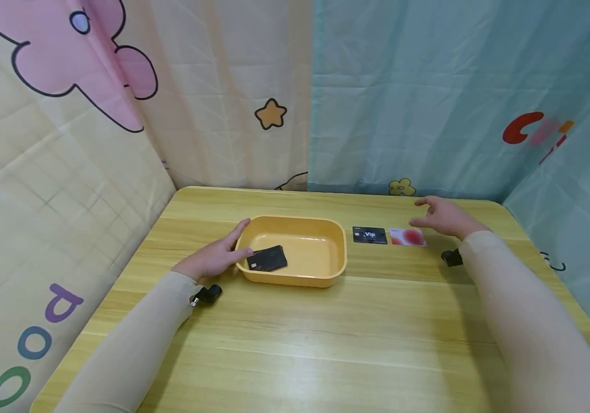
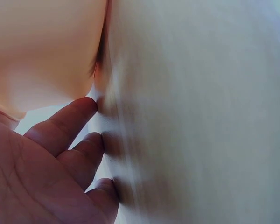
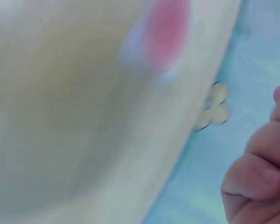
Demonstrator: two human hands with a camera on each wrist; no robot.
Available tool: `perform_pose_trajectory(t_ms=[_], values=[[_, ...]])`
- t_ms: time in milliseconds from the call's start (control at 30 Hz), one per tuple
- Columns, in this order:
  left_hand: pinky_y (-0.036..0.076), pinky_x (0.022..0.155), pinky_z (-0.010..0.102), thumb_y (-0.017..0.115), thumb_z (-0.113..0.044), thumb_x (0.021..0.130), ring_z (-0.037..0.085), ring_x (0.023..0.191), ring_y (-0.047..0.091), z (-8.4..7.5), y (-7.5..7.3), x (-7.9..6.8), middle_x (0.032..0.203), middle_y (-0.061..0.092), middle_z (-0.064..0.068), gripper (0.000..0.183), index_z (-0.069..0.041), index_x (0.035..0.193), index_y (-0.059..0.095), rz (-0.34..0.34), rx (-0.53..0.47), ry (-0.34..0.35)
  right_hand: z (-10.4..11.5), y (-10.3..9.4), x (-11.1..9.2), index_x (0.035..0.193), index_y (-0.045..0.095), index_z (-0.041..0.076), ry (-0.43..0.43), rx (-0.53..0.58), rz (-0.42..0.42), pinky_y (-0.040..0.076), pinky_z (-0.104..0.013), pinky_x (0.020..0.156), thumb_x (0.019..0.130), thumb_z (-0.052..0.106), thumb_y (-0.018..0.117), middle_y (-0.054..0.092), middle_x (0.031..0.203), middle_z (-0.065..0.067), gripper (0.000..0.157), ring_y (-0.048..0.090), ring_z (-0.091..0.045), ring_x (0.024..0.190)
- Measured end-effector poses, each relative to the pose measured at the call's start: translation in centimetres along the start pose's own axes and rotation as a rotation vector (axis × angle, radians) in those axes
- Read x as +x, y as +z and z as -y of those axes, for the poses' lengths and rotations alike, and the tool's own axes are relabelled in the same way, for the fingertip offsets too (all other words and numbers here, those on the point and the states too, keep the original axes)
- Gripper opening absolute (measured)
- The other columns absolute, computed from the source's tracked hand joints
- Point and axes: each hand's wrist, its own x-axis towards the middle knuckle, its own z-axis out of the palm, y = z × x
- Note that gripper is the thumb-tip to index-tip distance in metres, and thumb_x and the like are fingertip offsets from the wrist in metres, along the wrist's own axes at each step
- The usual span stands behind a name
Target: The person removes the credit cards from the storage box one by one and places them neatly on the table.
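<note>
A shallow yellow plastic tray [image 1: 305, 281] stands on the table. Inside it, near the left end, lies a black card [image 1: 269, 259] with a chip. My left hand [image 1: 217, 253] rests at the tray's left end, thumb over the rim and index along the far corner. In the left wrist view its other fingertips [image 2: 95, 105] meet the tabletop beside the tray wall. To the right of the tray lie a dark "Vip" card [image 1: 369, 235] and a pink-and-white card [image 1: 407, 237]. Above the pink card hovers my right hand [image 1: 446, 218], thumb and index apart, other fingers curled, holding nothing.
The light wooden table [image 1: 295, 332] ends at the back against a patterned cloth curtain [image 1: 408, 103]. More printed cloth hangs along the left and right sides. Small black wrist cameras [image 1: 211, 293] sit below both hands.
</note>
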Motion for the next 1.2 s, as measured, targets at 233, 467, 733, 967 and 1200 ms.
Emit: perform_pose_trajectory(t_ms=[233, 467, 733, 967, 1200], values=[[0.019, 0.128, 0.064, 0.054, -0.050, 0.108, 0.044, 0.160, 0.021, -0.2, 0.0, 0.1, 0.178, 0.005, 0.011, 0.087, -0.036, 0.170, -0.005, 0.004, -0.016, -0.003, 5.8, -1.1, 0.6, 0.154, 0.049, 0.006, -0.115, -0.002, -0.027, 0.043, -0.039, 0.069, 0.098, 0.044, 0.074, 0.052, 0.080, -0.007, 0.073, 0.047, -0.024, 0.073], [0.019, 0.128, 0.064, 0.054, -0.050, 0.108, 0.045, 0.160, 0.020, -0.3, 0.0, 0.2, 0.178, 0.003, 0.011, 0.087, -0.035, 0.170, -0.005, 0.003, -0.016, -0.006, 11.6, -0.4, 1.2, 0.154, 0.052, 0.011, -0.242, 0.003, -0.010, 0.042, -0.036, 0.064, 0.096, 0.038, 0.078, 0.045, 0.067, -0.001, 0.069, 0.042, -0.021, 0.062], [0.021, 0.128, 0.064, 0.053, -0.050, 0.108, 0.047, 0.159, 0.024, -0.7, 0.0, 0.2, 0.178, 0.006, 0.013, 0.086, -0.035, 0.170, -0.004, -0.003, 0.007, -0.009, 17.3, 1.5, 2.0, 0.152, 0.056, 0.016, -0.394, 0.007, 0.065, 0.039, -0.034, 0.065, 0.093, 0.035, 0.082, 0.036, 0.060, 0.005, 0.067, 0.033, -0.014, 0.056], [0.020, 0.128, 0.064, 0.053, -0.050, 0.108, 0.046, 0.159, 0.023, -0.7, 0.0, 0.3, 0.178, 0.004, 0.010, 0.086, -0.036, 0.170, -0.005, -0.004, 0.011, 0.001, 21.2, 3.8, 2.7, 0.152, 0.055, 0.018, -0.420, 0.003, 0.169, 0.036, -0.032, 0.062, 0.091, 0.032, 0.084, 0.039, 0.063, 0.003, 0.069, 0.039, -0.017, 0.060], [0.020, 0.128, 0.064, 0.054, -0.050, 0.108, 0.046, 0.159, 0.024, -0.6, 0.1, 0.5, 0.179, 0.003, 0.008, 0.086, -0.034, 0.171, -0.004, -0.005, 0.008, 0.010, 23.4, 5.9, 3.4, 0.153, 0.055, 0.016, -0.477, -0.017, 0.219, 0.040, -0.030, 0.062, 0.090, 0.030, 0.085, 0.047, 0.064, 0.003, 0.071, 0.044, -0.014, 0.060]])
